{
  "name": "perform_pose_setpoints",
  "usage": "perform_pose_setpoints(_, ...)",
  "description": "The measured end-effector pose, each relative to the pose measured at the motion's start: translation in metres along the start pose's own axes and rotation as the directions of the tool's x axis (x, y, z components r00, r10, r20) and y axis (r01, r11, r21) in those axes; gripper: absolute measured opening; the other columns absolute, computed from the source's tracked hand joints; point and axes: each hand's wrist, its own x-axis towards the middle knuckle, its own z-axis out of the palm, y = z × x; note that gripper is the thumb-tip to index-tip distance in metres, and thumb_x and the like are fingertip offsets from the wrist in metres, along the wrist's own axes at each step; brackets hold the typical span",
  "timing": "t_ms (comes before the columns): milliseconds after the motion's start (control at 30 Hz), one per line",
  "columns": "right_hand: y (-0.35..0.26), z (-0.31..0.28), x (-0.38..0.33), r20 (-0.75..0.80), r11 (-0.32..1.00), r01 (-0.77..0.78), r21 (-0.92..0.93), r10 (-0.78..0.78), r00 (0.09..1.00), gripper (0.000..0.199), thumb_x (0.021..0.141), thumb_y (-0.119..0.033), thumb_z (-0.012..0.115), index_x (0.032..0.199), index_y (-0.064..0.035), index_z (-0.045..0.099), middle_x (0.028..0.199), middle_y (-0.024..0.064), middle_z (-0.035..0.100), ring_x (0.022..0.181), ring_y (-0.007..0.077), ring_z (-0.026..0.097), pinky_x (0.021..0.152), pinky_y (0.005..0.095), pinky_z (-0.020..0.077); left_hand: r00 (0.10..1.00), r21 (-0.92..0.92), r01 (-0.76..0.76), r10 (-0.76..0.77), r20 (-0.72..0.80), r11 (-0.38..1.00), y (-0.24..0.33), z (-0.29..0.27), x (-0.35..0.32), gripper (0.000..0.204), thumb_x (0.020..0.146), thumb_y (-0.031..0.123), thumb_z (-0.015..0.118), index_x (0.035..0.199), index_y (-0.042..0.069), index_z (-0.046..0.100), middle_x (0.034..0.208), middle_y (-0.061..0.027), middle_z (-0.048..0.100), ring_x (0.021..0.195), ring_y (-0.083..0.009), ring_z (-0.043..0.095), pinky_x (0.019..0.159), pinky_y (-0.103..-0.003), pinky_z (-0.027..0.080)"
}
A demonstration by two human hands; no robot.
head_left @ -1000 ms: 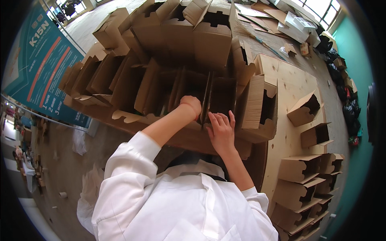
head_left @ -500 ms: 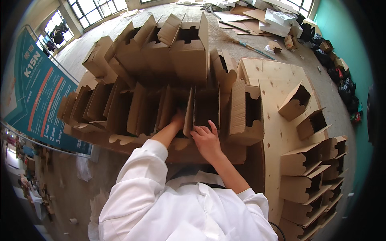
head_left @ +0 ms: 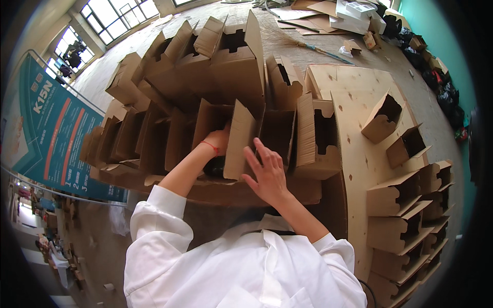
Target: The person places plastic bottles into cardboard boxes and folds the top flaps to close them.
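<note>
While my left hand (head_left: 220, 139) reaches inside the open carton (head_left: 226, 136), its grip hidden behind the flap (head_left: 239, 141), my right hand (head_left: 267, 172) lies spread flat, holding nothing, against that flap. Risk: pressing too hard could crease it or topple the leaning rows. Far left hangs a teal banner (head_left: 49, 133); folded brown boxes (head_left: 405, 205) stack at right.

- Two bare hands: the left hand (head_left: 220, 139) and the right hand (head_left: 267, 172).
- One plywood table (head_left: 354, 128).
- Two small folded cartons (head_left: 382, 117) lying loose on that table.
- One broom (head_left: 321, 50) on the floor.
- One teal banner (head_left: 54, 133).
- Open cardboard boxes (head_left: 236, 66) in the large pile: over a dozen, exact count unclear.
</note>
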Motion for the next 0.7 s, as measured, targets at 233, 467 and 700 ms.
perform_pose_setpoints(233,0.015,0.013,0.000,0.155,0.993,0.081,0.084,-0.094,0.983,0.060,0.075,-0.023,0.074,0.130,-0.0104,0.053,0.139,0.0175,0.044,0.118,0.0263,0.052,0.100,0.0366,0.0412,0.995,0.104,0.087,-0.091,0.033,0.991,0.032,-0.018,-0.013,0.092,0.081,0.034,0.062,0.148,0.000,0.008,0.113,-0.0302,0.060,0.105,-0.0416,0.060,0.087,-0.043,0.050)
perform_pose_setpoints(467,0.006,0.020,0.008,0.204,0.999,0.036,-0.032,-0.029,0.979,0.060,0.075,-0.022,0.073,0.128,-0.0036,0.051,0.132,0.0189,0.050,0.119,0.0280,0.052,0.106,0.0437,0.0361,0.992,0.007,0.129,-0.129,0.016,0.992,0.062,-0.071,-0.056,0.098,0.078,0.042,0.066,0.150,0.003,0.011,0.113,-0.0313,0.060,0.108,-0.0432,0.058,0.092,-0.043,0.046)
perform_pose_setpoints(700,0.010,0.001,-0.005,-0.018,0.996,-0.018,-0.083,0.017,1.000,0.055,0.073,-0.020,0.074,0.121,-0.0024,0.057,0.122,0.0130,0.058,0.125,0.0270,0.047,0.112,0.0446,0.0273,0.995,-0.586,-0.012,-0.051,-0.091,0.810,0.042,-0.110,-0.091,0.093,0.081,0.042,0.067,0.148,0.001,0.018,0.117,-0.0205,0.060,0.107,-0.0290,0.062,0.094,-0.036,0.046)
